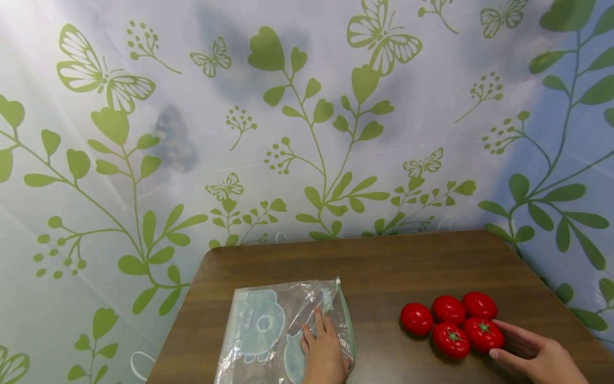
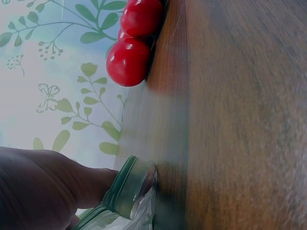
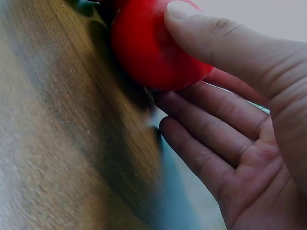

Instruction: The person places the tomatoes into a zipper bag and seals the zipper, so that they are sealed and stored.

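Note:
Several glossy red tomatoes (image 1: 450, 340) sit in a cluster at the right of the table, two of them showing green star-shaped tops. My right hand (image 1: 542, 354) grips the nearest right tomato (image 1: 483, 335), its thumb on one side and fingers on the other. In the right wrist view the thumb presses that tomato (image 3: 148, 48), and the lower fingers extend below it. A clear zip bag (image 1: 259, 325) with pale blue animal prints lies flat at the left. Over its right part rests my left hand (image 1: 323, 352), fingers spread, with the thumb tucked at the green zip edge (image 2: 122, 182).
The brown wooden table (image 1: 374, 277) has rounded far corners. Behind it hangs a pale curtain (image 1: 297, 133) printed with green leaves and butterflies. Bare tabletop lies between the bag and the tomatoes.

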`<action>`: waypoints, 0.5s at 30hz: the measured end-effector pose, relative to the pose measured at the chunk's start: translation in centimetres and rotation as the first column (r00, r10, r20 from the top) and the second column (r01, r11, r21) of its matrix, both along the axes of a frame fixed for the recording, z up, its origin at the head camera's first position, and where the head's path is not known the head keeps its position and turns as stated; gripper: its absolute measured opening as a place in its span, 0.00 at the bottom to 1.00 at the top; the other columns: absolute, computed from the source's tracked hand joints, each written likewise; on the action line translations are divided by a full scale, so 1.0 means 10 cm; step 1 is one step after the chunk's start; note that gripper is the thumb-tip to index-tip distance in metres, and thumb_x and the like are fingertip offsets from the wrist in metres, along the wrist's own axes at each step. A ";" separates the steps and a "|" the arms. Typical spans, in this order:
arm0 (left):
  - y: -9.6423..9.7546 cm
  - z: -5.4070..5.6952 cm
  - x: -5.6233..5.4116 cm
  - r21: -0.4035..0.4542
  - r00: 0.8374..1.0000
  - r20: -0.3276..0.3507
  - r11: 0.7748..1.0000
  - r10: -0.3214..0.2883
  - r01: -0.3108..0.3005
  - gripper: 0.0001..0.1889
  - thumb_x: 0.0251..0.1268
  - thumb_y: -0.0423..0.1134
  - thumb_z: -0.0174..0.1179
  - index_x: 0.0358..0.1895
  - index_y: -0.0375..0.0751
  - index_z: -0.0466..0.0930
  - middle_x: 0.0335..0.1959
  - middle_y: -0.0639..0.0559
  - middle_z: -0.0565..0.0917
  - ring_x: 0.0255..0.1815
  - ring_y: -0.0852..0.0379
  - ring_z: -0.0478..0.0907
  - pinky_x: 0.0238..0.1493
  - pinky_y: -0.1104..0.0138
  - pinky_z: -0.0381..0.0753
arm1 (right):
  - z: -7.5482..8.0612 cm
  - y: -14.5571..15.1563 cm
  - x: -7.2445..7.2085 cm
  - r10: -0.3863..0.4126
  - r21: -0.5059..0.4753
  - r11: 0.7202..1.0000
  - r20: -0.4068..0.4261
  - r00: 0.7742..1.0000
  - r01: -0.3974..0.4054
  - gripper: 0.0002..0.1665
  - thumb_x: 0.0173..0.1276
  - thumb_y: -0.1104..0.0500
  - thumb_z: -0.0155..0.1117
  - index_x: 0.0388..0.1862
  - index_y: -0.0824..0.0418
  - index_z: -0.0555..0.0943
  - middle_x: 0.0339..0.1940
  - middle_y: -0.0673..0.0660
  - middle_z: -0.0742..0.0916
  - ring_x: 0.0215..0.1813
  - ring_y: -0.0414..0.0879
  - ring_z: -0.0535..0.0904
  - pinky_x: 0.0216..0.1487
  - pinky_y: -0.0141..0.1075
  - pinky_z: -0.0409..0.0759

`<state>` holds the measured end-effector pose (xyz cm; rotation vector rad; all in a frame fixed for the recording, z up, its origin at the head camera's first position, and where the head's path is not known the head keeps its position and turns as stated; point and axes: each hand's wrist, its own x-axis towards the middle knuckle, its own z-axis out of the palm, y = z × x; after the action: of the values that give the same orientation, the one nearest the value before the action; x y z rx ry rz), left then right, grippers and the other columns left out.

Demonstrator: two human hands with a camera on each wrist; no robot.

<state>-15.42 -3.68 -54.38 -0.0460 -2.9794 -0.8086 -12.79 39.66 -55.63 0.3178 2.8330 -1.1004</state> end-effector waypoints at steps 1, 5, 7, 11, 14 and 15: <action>0.00 0.00 0.00 0.001 1.000 0.002 1.000 0.000 0.000 0.58 0.34 0.39 0.93 0.73 0.23 0.71 0.83 0.27 0.64 0.74 0.07 0.63 0.70 0.22 0.68 | 0.00 0.00 0.00 -0.002 0.002 1.000 0.000 1.000 0.002 0.58 0.65 0.36 0.82 0.77 0.76 0.73 0.66 0.80 0.84 0.47 0.42 0.94 0.41 0.31 0.90; 0.01 0.01 0.01 0.003 1.000 0.008 1.000 0.001 -0.001 0.58 0.34 0.39 0.92 0.74 0.23 0.70 0.83 0.27 0.64 0.74 0.07 0.62 0.71 0.22 0.67 | 0.01 0.00 0.00 -0.009 0.007 1.000 0.015 1.000 0.009 0.59 0.65 0.35 0.81 0.77 0.77 0.72 0.67 0.80 0.83 0.53 0.59 0.94 0.41 0.32 0.91; 0.01 0.01 0.01 0.004 1.000 0.010 1.000 0.001 -0.001 0.58 0.34 0.39 0.92 0.73 0.23 0.71 0.83 0.27 0.64 0.74 0.07 0.63 0.71 0.22 0.67 | 0.01 0.00 0.01 -0.015 0.006 1.000 0.028 0.999 0.015 0.60 0.66 0.34 0.81 0.78 0.77 0.72 0.67 0.79 0.83 0.52 0.55 0.95 0.41 0.32 0.90; 0.01 0.01 0.01 0.004 1.000 0.017 1.000 0.002 -0.002 0.57 0.35 0.39 0.92 0.73 0.23 0.71 0.83 0.28 0.64 0.75 0.08 0.62 0.71 0.22 0.67 | 0.02 0.01 0.03 -0.026 0.008 1.000 0.030 0.999 0.025 0.60 0.66 0.34 0.81 0.77 0.77 0.72 0.66 0.78 0.84 0.44 0.38 0.93 0.40 0.31 0.90; 0.00 0.01 0.01 0.002 1.000 0.022 1.000 0.001 -0.001 0.58 0.35 0.39 0.92 0.74 0.23 0.71 0.83 0.27 0.65 0.75 0.08 0.62 0.71 0.22 0.67 | 0.02 0.03 0.07 -0.025 0.011 1.000 0.025 0.999 0.025 0.59 0.66 0.35 0.81 0.77 0.78 0.72 0.65 0.78 0.85 0.43 0.38 0.93 0.40 0.31 0.90; 0.00 0.01 0.01 0.001 1.000 0.024 1.000 0.001 -0.001 0.58 0.35 0.39 0.92 0.74 0.23 0.70 0.83 0.27 0.65 0.75 0.08 0.62 0.71 0.22 0.67 | 0.02 0.03 0.08 -0.023 0.007 1.000 0.028 0.999 0.023 0.59 0.66 0.36 0.81 0.77 0.78 0.72 0.65 0.79 0.85 0.44 0.40 0.94 0.40 0.31 0.90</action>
<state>-15.34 -3.65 -54.24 -0.0351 -3.0011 -0.8169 -12.03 39.97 -55.46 0.3648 2.8154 -1.0827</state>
